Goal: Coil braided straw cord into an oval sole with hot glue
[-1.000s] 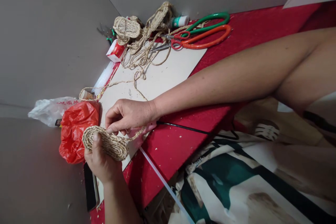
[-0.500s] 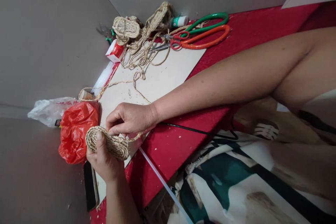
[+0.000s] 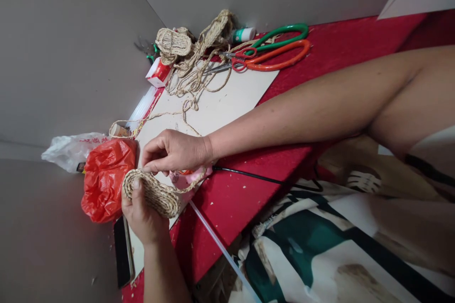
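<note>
A long oval coil of braided straw cord (image 3: pixel 159 199), shaped like a shoe sole, is tilted up in my left hand (image 3: pixel 144 218). My left thumb presses on its face and the fingers go behind it. My right hand (image 3: pixel 174 151) is closed in a pinch at the coil's upper edge; whatever the fingertips hold is hidden. From the coil's near end a loose straw cord (image 3: pixel 194 184) runs up beneath my right wrist. More cord (image 3: pixel 188 104) trails over the white board (image 3: pixel 234 87) to a tangled heap (image 3: pixel 192 75).
A red plastic bag (image 3: pixel 108 180) and a phone (image 3: pixel 123 251) lie beyond my left hand. Large scissors (image 3: pixel 280 57) with green and orange handles rest by the heap, with small red-handled scissors (image 3: pixel 243 59). A clear strip (image 3: pixel 220 244) crosses the red table edge (image 3: pixel 199 251).
My right fingertips have shifted left and up along the coil's edge, toward its far end. My left hand and the coil have moved slightly right. More of the loose cord now shows.
</note>
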The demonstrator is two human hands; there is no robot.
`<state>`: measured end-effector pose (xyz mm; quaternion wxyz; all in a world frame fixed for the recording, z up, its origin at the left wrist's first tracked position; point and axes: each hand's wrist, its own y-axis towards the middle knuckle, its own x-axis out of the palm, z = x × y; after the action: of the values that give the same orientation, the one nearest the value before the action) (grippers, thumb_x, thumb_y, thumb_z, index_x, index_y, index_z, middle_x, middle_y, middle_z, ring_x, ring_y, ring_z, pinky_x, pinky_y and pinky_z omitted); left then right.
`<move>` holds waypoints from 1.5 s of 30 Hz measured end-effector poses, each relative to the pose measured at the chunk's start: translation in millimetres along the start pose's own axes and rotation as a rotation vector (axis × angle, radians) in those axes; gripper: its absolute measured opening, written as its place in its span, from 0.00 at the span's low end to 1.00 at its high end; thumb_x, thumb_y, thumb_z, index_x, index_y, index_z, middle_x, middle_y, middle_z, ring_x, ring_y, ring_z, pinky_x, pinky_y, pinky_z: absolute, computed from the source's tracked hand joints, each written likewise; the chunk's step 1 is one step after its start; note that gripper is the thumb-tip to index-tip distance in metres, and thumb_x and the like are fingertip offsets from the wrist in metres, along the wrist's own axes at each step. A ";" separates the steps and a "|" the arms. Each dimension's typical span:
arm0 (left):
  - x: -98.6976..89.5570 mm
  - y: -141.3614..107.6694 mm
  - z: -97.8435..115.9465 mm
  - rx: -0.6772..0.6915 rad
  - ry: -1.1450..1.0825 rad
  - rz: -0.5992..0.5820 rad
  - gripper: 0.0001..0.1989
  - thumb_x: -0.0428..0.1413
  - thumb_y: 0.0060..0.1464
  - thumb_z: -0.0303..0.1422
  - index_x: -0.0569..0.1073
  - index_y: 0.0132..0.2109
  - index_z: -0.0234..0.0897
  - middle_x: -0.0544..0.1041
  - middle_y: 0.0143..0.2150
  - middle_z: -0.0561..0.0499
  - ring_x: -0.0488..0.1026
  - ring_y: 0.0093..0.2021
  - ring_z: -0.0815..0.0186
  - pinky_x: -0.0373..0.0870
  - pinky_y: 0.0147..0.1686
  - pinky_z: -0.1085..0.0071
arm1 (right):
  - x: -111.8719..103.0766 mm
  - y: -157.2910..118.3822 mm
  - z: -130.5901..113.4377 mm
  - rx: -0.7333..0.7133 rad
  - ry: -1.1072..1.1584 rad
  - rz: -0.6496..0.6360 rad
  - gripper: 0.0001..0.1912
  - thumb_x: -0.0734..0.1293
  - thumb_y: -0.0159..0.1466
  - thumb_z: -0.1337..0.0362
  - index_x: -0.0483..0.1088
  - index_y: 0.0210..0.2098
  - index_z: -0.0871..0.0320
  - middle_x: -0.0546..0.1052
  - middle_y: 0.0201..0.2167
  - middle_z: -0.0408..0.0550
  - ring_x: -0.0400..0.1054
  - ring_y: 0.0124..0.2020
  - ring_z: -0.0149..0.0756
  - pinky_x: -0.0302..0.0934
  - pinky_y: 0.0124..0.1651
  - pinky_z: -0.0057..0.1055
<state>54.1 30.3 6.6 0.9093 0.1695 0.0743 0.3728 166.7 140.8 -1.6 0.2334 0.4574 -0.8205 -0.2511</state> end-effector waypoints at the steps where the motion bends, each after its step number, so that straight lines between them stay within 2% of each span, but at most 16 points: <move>1: 0.1 -0.2 -0.8 0.004 0.003 -0.005 0.11 0.61 0.49 0.37 0.74 0.37 0.34 0.74 0.31 0.53 0.71 0.30 0.69 0.67 0.31 0.73 | 0.8 -0.5 -0.2 0.012 0.012 0.004 0.04 0.63 0.60 0.72 0.67 0.28 0.65 0.68 0.20 0.38 0.61 0.22 0.20 0.60 0.25 0.20; 11: 4.0 -4.2 -0.9 0.011 -0.020 -0.026 0.09 0.61 0.50 0.36 0.74 0.36 0.34 0.74 0.31 0.53 0.72 0.30 0.70 0.69 0.32 0.73 | 5.8 -6.2 -0.4 0.036 0.007 0.022 0.04 0.63 0.60 0.73 0.66 0.28 0.66 0.66 0.20 0.37 0.62 0.19 0.19 0.59 0.24 0.19; 17: 4.3 -1.0 1.2 0.065 -0.021 -0.055 0.10 0.61 0.50 0.36 0.75 0.38 0.35 0.76 0.34 0.51 0.73 0.33 0.68 0.70 0.35 0.71 | 3.7 -6.7 -1.6 0.101 -0.003 0.049 0.07 0.63 0.62 0.67 0.69 0.34 0.67 0.70 0.24 0.40 0.64 0.18 0.20 0.59 0.21 0.18; 20: 4.4 -0.9 1.6 0.061 -0.003 -0.063 0.10 0.61 0.50 0.36 0.76 0.39 0.36 0.77 0.35 0.51 0.74 0.35 0.67 0.71 0.37 0.71 | 2.9 -8.1 -2.2 0.113 -0.004 0.066 0.07 0.62 0.61 0.70 0.69 0.36 0.67 0.70 0.24 0.41 0.64 0.19 0.20 0.61 0.23 0.19; 26: 3.1 -0.9 1.1 0.037 0.018 -0.051 0.10 0.61 0.50 0.36 0.77 0.39 0.36 0.77 0.36 0.51 0.74 0.35 0.67 0.70 0.37 0.72 | 2.4 -9.7 0.5 0.012 -0.075 0.087 0.09 0.62 0.59 0.71 0.70 0.37 0.69 0.72 0.28 0.45 0.63 0.26 0.23 0.62 0.31 0.23; 31: 2.7 -0.7 -1.7 0.056 0.006 -0.055 0.09 0.59 0.53 0.37 0.75 0.36 0.35 0.73 0.32 0.53 0.71 0.33 0.70 0.68 0.35 0.74 | 1.5 -11.0 3.0 -0.101 -0.179 0.038 0.08 0.63 0.57 0.71 0.70 0.35 0.68 0.72 0.27 0.44 0.64 0.28 0.22 0.61 0.35 0.22; 35: 1.3 2.8 -1.4 0.109 0.003 0.017 0.08 0.58 0.52 0.36 0.73 0.34 0.36 0.71 0.32 0.54 0.70 0.32 0.70 0.68 0.35 0.73 | 1.3 -12.8 4.4 -0.109 -0.253 0.007 0.08 0.64 0.57 0.71 0.70 0.36 0.67 0.71 0.27 0.43 0.62 0.27 0.22 0.60 0.34 0.22; 40: -7.2 12.9 -0.8 0.050 -0.055 0.119 0.09 0.59 0.49 0.38 0.72 0.34 0.38 0.69 0.32 0.54 0.69 0.34 0.67 0.68 0.39 0.70 | 1.7 -14.4 5.2 -0.125 -0.297 -0.033 0.13 0.65 0.56 0.70 0.70 0.40 0.69 0.72 0.27 0.44 0.62 0.26 0.22 0.60 0.34 0.23; 42: -8.3 13.5 -1.2 0.039 -0.039 0.108 0.09 0.59 0.49 0.39 0.73 0.35 0.38 0.70 0.34 0.53 0.70 0.36 0.66 0.68 0.40 0.69 | 0.2 -12.8 2.7 -0.133 -0.289 0.010 0.14 0.64 0.58 0.68 0.70 0.42 0.70 0.73 0.30 0.46 0.64 0.30 0.25 0.61 0.36 0.24; 45: -4.2 8.9 -1.6 -0.008 -0.034 0.007 0.11 0.57 0.52 0.40 0.75 0.37 0.38 0.72 0.35 0.52 0.71 0.38 0.65 0.68 0.40 0.69 | -3.2 -8.4 -1.9 -0.132 -0.297 0.052 0.15 0.64 0.61 0.68 0.70 0.46 0.68 0.75 0.37 0.49 0.67 0.37 0.28 0.62 0.42 0.27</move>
<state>44.9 33.8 8.4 0.9098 0.1722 0.0566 0.3734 174.6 139.4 -5.9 0.1455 0.3773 -0.8393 -0.3633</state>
